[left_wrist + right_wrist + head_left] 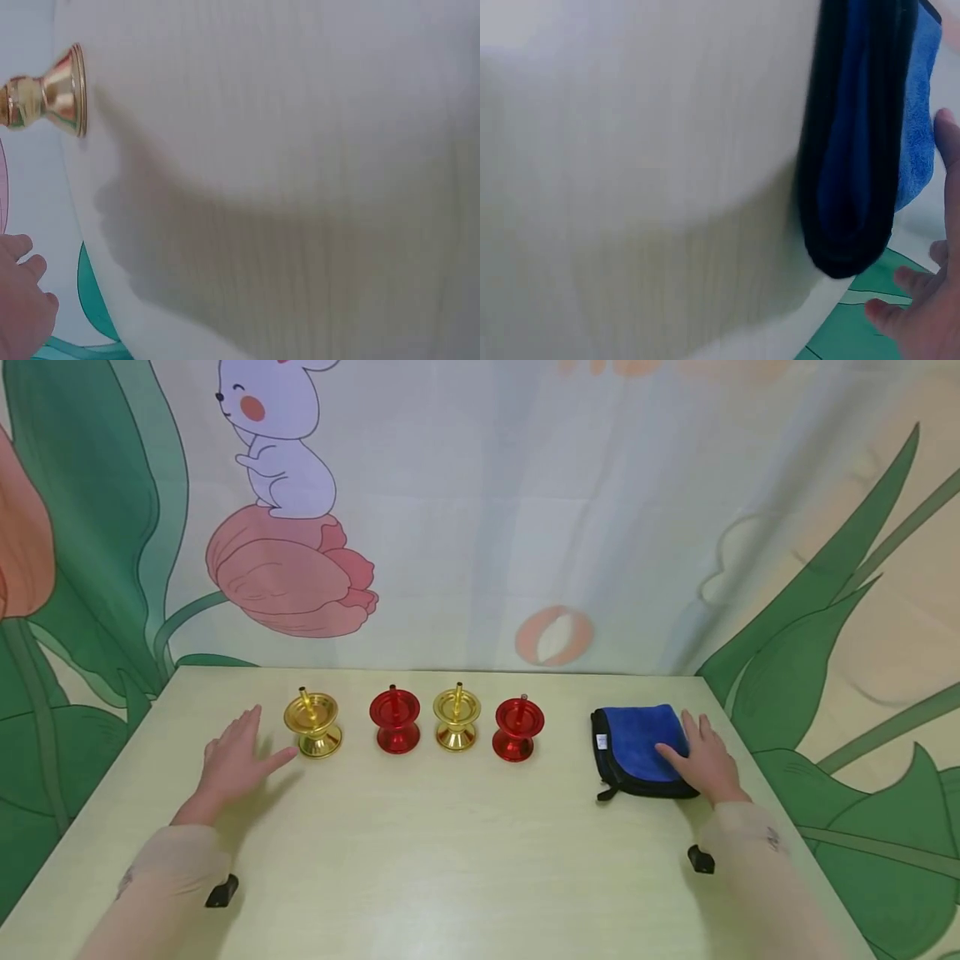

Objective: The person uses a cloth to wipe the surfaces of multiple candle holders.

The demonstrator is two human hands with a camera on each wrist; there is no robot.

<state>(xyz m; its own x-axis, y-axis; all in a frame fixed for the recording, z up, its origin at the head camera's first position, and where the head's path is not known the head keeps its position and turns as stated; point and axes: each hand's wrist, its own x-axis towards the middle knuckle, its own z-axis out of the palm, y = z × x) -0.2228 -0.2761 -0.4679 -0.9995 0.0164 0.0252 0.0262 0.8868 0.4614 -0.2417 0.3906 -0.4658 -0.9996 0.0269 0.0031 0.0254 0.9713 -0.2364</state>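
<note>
My left hand [234, 764], fingers spread and thumb pointing right, is over the table just left of a gold pedestal lamp holder [312, 725] with a shallow dish and thin central post. In the left wrist view, that holder's flared foot [66, 90] is clear of the hand [22, 300]. Rightward along the row stand a red holder [396, 720], another gold one [457, 718] and another red one [518, 728]. Over at the right, a folded blue cloth [641, 743] has black edging and a white tag. My right hand [708, 764] is at its right side, fingers extended, thumb overlapping the cloth.
Pale wood-grain table [465, 860] lies under everything. A printed curtain [450, 527] with a rabbit, flowers and leaves hangs behind its back edge. Small black devices [222, 892] show below both sleeves.
</note>
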